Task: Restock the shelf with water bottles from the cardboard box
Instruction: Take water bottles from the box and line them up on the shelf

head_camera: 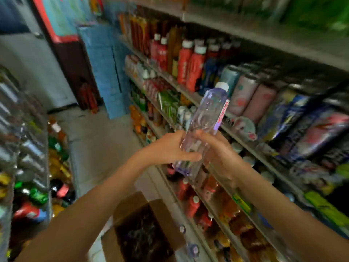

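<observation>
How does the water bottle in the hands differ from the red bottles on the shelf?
The water bottle is clear; the red bottles are opaque. The water bottle is held up by the left hand and right hand; the red bottles stand on the shelf. Both have white caps.

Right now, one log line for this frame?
phase: carrying | water bottle: tilted, cap up | left hand: grips lower half | right hand: grips lower half | cardboard box: open below

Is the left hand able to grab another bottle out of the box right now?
Probably not yet: the left hand is busy gripping the water bottle. Once free, the open cardboard box below looks uncovered.
</observation>
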Available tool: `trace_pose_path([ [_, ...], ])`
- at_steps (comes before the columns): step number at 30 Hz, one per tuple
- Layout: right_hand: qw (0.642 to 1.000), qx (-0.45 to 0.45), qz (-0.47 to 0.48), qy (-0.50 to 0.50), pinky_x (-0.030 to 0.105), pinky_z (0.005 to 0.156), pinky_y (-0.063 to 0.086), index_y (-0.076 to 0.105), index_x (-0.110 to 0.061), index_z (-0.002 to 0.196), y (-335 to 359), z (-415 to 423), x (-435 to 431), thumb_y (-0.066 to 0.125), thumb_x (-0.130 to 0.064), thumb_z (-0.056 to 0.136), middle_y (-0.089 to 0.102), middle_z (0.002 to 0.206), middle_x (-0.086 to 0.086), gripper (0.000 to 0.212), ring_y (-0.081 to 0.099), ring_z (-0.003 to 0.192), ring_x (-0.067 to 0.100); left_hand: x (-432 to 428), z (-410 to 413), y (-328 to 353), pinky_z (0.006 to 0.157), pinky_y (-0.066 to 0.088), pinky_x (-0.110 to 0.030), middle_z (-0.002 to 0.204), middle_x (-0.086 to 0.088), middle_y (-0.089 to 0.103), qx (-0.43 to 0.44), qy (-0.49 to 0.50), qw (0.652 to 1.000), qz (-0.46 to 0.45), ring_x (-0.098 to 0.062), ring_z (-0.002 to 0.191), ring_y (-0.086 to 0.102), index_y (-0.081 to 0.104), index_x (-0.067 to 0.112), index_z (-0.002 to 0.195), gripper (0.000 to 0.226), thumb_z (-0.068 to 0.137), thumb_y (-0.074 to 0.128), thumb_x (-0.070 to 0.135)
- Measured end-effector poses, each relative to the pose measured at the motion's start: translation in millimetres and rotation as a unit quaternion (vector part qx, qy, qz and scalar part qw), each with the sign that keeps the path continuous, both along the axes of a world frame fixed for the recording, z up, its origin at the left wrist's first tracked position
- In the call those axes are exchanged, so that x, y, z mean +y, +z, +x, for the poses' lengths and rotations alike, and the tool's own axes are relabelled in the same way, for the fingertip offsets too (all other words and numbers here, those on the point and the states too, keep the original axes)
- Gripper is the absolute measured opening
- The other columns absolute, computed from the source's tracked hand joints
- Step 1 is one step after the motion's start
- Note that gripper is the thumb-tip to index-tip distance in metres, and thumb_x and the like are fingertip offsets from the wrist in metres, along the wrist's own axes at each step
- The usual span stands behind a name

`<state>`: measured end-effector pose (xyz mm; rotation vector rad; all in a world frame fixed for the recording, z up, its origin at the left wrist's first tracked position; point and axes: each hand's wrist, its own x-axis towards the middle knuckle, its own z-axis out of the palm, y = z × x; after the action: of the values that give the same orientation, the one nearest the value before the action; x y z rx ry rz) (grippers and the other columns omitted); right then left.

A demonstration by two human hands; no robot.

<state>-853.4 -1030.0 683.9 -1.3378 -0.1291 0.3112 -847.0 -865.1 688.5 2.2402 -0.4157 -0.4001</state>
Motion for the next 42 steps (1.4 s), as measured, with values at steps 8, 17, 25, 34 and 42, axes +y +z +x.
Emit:
trace_pose_path([
  [8, 0.989, -0.121, -0.078, -0.031, 0.039, 0.087, 0.054, 0.045, -0.018, 0.134, 99.0, -11.8, -44.7, 0.065, -0.036, 0.084, 0.064, 0.124, 0.005, 0.057, 0.064, 0.109, 0.022, -8.9, 29.7, 87.0, 0.101, 0.042, -0.024, 0.128, 0.013, 0.057, 0.069, -0.164, 0.979, -0.094, -0.005, 0.119, 0.053, 0.053, 0.033, 0.123, 0.044, 0.083, 0.069, 0.027],
  [17, 0.906, -0.287, -0.242, -0.196, 0.022, 0.079, 0.054, 0.06, -0.021, 0.104, 192.0, -75.9, -85.4, 0.082, -0.033, 0.066, 0.074, 0.095, -0.009, 0.046, 0.069, 0.089, 0.005, -64.6, 38.4, 193.2, 0.081, 0.048, -0.013, 0.101, 0.019, 0.07, -0.032, -0.281, 0.942, -0.181, 0.001, 0.099, 0.064, 0.061, 0.026, 0.108, 0.024, 0.087, 0.059, 0.015],
  [25, 0.838, -0.342, -0.244, -0.349, 0.022, 0.058, 0.049, 0.069, -0.013, 0.093, 269.5, -138.5, -154.7, 0.08, -0.036, 0.055, 0.075, 0.085, 0.008, 0.045, 0.069, 0.073, 0.014, -167.9, 15.6, 266.7, 0.089, 0.052, -0.037, 0.102, -0.005, 0.068, -0.247, -0.231, 0.832, -0.44, -0.021, 0.097, 0.065, 0.064, 0.015, 0.097, 0.02, 0.083, 0.055, 0.026],
  [34, 0.766, -0.271, -0.257, -0.523, 0.022, 0.056, 0.054, 0.069, -0.016, 0.091, 317.2, -170.7, -244.7, 0.078, -0.03, 0.06, 0.074, 0.082, 0.003, 0.035, 0.067, 0.068, 0.014, -271.5, -15.7, 308.5, 0.081, 0.04, -0.011, 0.097, 0.006, 0.057, -0.587, -0.16, 0.672, -0.422, -0.006, 0.09, 0.055, 0.06, 0.01, 0.098, 0.018, 0.086, 0.05, 0.02],
  [42, 0.755, -0.166, -0.322, -0.546, 0.035, 0.077, 0.057, 0.062, -0.01, 0.102, 301.0, -100.5, -324.2, 0.076, -0.013, 0.074, 0.07, 0.091, 0.007, 0.031, 0.07, 0.084, 0.022, -319.2, -19.3, 326.3, 0.084, 0.045, -0.036, 0.106, -0.011, 0.061, -0.74, -0.131, 0.613, -0.245, -0.029, 0.097, 0.059, 0.06, 0.005, 0.104, 0.028, 0.083, 0.051, 0.021],
])
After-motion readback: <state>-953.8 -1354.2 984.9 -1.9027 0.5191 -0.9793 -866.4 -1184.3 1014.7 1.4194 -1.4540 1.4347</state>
